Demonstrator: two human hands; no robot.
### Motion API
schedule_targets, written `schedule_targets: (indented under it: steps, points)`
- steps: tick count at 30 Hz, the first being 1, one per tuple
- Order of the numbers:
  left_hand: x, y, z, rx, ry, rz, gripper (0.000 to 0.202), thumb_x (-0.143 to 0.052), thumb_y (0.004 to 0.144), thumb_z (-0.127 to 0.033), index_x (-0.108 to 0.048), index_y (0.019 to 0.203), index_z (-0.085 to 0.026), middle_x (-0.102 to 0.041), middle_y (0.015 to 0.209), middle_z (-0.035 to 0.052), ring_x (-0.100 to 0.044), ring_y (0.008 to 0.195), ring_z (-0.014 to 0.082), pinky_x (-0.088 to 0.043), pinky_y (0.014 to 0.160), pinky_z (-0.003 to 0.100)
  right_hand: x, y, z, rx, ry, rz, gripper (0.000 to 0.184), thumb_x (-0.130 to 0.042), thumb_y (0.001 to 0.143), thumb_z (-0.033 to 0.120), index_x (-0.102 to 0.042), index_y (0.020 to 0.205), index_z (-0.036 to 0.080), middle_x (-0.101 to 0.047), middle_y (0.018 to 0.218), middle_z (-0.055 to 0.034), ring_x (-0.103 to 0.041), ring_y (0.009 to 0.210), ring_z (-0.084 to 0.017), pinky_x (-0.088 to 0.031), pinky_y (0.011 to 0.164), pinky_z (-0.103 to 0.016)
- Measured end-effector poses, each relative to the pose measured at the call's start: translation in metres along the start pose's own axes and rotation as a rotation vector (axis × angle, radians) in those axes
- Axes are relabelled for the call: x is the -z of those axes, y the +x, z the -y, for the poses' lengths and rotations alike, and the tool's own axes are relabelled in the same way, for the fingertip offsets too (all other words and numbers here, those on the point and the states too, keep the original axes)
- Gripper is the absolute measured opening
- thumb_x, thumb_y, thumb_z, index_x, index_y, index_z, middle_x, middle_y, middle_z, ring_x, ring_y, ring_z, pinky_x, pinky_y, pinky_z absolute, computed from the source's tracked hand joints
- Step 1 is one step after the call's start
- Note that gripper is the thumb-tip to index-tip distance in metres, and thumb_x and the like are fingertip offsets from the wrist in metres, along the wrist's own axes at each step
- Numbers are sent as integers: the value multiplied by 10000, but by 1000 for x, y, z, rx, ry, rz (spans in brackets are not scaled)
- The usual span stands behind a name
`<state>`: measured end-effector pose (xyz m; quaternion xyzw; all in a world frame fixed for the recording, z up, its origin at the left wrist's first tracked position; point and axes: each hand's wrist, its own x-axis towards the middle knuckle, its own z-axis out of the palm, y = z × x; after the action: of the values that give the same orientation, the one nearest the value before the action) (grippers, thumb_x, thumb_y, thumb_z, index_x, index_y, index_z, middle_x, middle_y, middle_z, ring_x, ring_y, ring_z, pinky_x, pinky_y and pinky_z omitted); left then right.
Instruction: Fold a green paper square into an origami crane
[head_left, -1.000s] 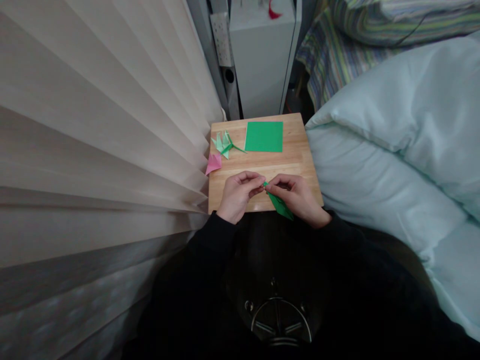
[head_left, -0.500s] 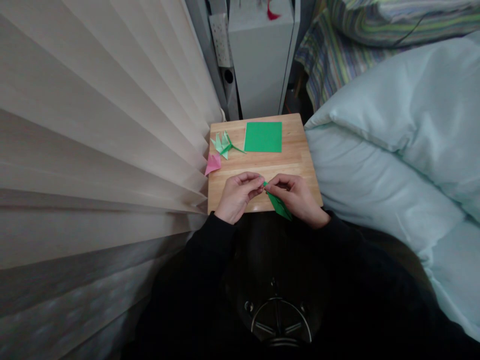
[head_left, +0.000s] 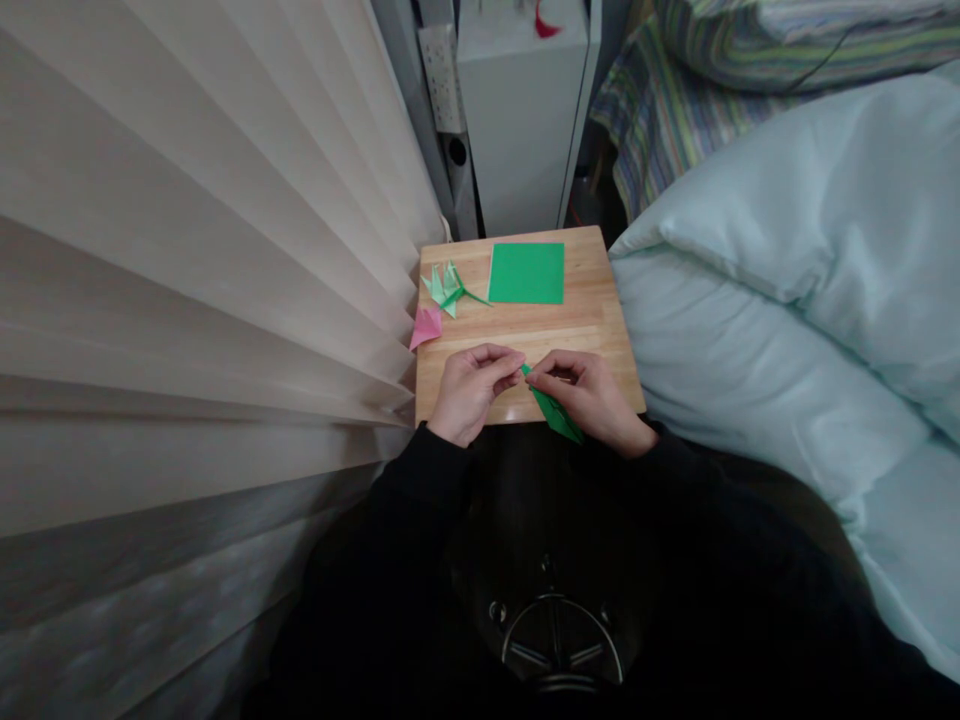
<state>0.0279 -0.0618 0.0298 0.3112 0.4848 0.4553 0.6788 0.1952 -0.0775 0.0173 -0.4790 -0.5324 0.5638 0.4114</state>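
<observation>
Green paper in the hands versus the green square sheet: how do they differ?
The folded green paper is narrow and pointed; the green square sheet is flat. The left hand and right hand pinch the folded paper; the sheet lies untouched on the board. Both are green.

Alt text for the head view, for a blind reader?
Seen from above, a person's left hand and right hand pinch a folded green paper over a small wooden table. Farther back lie a green square, a pale green folded figure and a pink folded piece; pleated blind left, pale bedding right.
</observation>
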Motion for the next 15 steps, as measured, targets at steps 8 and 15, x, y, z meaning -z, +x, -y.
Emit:
schedule_targets:
  steps: [8, 15]
  points:
    - [-1, 1, 3, 31, 67, 31, 319, -951, 600, -329, -743, 762, -149, -697, 732, 7, -617, 655, 90, -496, 655, 240, 1, 2, -4, 15, 12, -31, 274, -758, 824, 471, -713, 738, 215, -706, 732, -27, -596, 675, -169, -456, 653, -327]
    - [0, 2, 5, -25, 111, 24, 326, -948, 594, -342, -736, 744, -145, -669, 683, 1, -593, 629, 97, -492, 682, 275, 2, 3, -4, -5, 66, -53, 241, -766, 821, 446, -717, 767, 217, -717, 759, -39, -621, 700, -181, -484, 674, -331]
